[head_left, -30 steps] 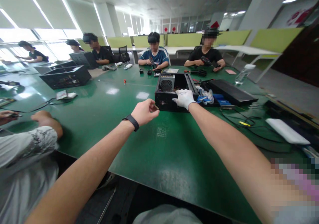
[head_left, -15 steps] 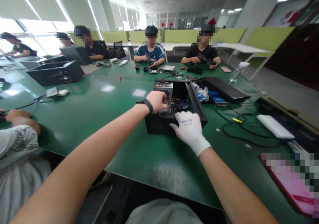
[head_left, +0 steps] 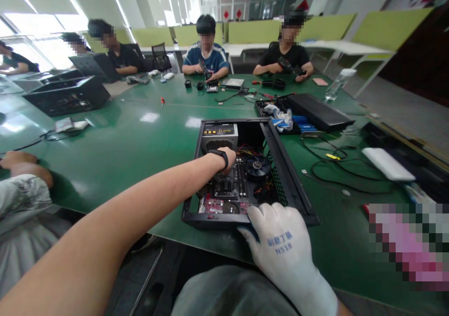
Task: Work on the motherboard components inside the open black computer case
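A black computer case point(head_left: 298, 185) lies on the green table before me, its open side up. Inside it are a motherboard point(head_left: 224, 187), a round black fan point(head_left: 257, 167) and a grey power supply point(head_left: 219, 138) at the far left. My right hand point(head_left: 280, 241), in a white glove, grips the near rim, fingers over the edge and thumb on the outer face. My bare left hand point(head_left: 228, 158), with a black wristband, reaches down inside beside the power supply. Its fingertips are hidden, so what it touches is unclear.
Behind the case sits a black tray with gloves point(head_left: 280, 118). Loose black cables point(head_left: 326, 175) and a white block point(head_left: 387, 165) lie right. A clear bottle point(head_left: 339, 85) stands farther back. Across the table, two people handle power drills point(head_left: 287, 65); another person's arm point(head_left: 26, 168) rests left.
The case has come toward me, close to the table's near edge, and more of its inside shows. My right hand has moved nearer with the rim; my left hand is lower in the case.
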`<state>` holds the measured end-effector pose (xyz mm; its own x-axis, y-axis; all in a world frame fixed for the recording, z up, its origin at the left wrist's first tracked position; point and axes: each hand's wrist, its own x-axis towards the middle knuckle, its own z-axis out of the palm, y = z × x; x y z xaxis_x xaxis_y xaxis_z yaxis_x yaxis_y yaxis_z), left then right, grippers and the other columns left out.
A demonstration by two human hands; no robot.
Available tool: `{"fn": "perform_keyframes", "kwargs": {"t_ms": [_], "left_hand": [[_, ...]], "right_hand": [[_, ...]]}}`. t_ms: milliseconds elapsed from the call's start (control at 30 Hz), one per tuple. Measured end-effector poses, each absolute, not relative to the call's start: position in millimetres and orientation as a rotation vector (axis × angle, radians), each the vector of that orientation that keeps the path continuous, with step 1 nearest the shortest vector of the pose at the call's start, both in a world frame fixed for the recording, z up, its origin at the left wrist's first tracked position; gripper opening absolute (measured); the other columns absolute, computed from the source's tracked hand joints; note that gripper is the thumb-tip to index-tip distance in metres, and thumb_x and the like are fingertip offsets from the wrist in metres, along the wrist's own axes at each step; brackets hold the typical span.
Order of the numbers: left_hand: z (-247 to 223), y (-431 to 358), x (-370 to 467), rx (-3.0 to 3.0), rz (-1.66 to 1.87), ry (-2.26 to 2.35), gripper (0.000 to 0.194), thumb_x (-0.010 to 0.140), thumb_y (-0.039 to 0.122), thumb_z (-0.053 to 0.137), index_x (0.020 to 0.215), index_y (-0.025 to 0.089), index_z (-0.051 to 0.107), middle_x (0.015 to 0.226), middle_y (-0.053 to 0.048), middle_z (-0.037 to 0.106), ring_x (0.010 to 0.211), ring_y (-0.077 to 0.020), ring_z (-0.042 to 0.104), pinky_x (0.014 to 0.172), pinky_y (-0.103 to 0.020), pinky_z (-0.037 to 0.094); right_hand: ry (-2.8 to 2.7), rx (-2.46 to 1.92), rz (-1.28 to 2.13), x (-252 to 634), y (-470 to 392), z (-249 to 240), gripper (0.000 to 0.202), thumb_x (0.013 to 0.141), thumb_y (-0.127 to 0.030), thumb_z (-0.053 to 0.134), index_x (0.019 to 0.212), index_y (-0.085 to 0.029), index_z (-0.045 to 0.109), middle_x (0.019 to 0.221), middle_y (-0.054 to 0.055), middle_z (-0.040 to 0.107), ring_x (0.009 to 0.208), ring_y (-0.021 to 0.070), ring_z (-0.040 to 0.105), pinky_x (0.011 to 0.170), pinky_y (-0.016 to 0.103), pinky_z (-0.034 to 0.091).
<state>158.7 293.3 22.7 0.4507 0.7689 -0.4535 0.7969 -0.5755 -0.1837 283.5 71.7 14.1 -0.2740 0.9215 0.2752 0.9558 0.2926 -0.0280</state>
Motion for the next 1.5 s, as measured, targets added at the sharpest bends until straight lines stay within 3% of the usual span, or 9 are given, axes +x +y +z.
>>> {"fn": "perform_keyframes", "kwargs": {"t_ms": [233, 467, 733, 1033, 1500], "left_hand": [[3.8, 300.8, 153.9, 2.576, -0.749, 1.458, 0.058, 0.058, 0.016, 0.079, 0.115, 0.011, 0.071, 0.109, -0.021, 0.072, 0.099, -0.0302, 0.069, 0.082, -0.031, 0.056], [-3.3, 303.6, 152.8, 2.575, -0.671, 1.464, 0.056, 0.061, 0.019, 0.075, 0.116, 0.011, 0.071, 0.108, -0.023, 0.071, 0.099, -0.0328, 0.069, 0.081, -0.035, 0.056], [-3.7, 306.1, 152.4, 2.562, -0.707, 1.483, 0.059, 0.055, 0.021, 0.081, 0.113, 0.014, 0.073, 0.108, -0.020, 0.072, 0.098, -0.0301, 0.070, 0.080, -0.030, 0.055], [3.7, 303.8, 161.1, 2.592, -0.804, 1.419, 0.063, 0.050, 0.023, 0.086, 0.109, 0.008, 0.074, 0.106, -0.023, 0.072, 0.096, -0.0330, 0.069, 0.081, -0.034, 0.056], [12.5, 300.7, 161.7, 2.586, -0.804, 1.406, 0.059, 0.047, 0.026, 0.088, 0.103, 0.013, 0.076, 0.107, -0.018, 0.073, 0.097, -0.0303, 0.069, 0.082, -0.031, 0.055]], "right_hand": [[-2.301, -1.705, -0.200, 283.2, 72.6, 11.7, 0.022, 0.077, -0.043, 0.070, 0.084, -0.026, 0.059, 0.075, 0.002, 0.055, 0.071, 0.0215, 0.041, 0.065, 0.035, 0.017], [-2.309, -1.708, -0.190, 284.3, 71.7, 11.1, 0.020, 0.079, -0.042, 0.066, 0.088, -0.026, 0.060, 0.076, 0.003, 0.055, 0.071, 0.0224, 0.041, 0.065, 0.036, 0.017], [-2.308, -1.694, -0.228, 283.8, 71.6, 10.8, 0.021, 0.079, -0.044, 0.066, 0.088, -0.026, 0.060, 0.074, 0.003, 0.054, 0.071, 0.0218, 0.040, 0.065, 0.036, 0.017], [-2.314, -1.704, -0.224, 284.6, 72.0, 9.8, 0.023, 0.079, -0.046, 0.065, 0.089, -0.026, 0.060, 0.075, 0.003, 0.054, 0.071, 0.0219, 0.040, 0.064, 0.036, 0.016], [-2.321, -1.716, -0.239, 284.1, 72.5, 11.2, 0.022, 0.079, -0.045, 0.066, 0.088, -0.025, 0.060, 0.073, 0.004, 0.055, 0.070, 0.0215, 0.042, 0.064, 0.036, 0.016]]}}
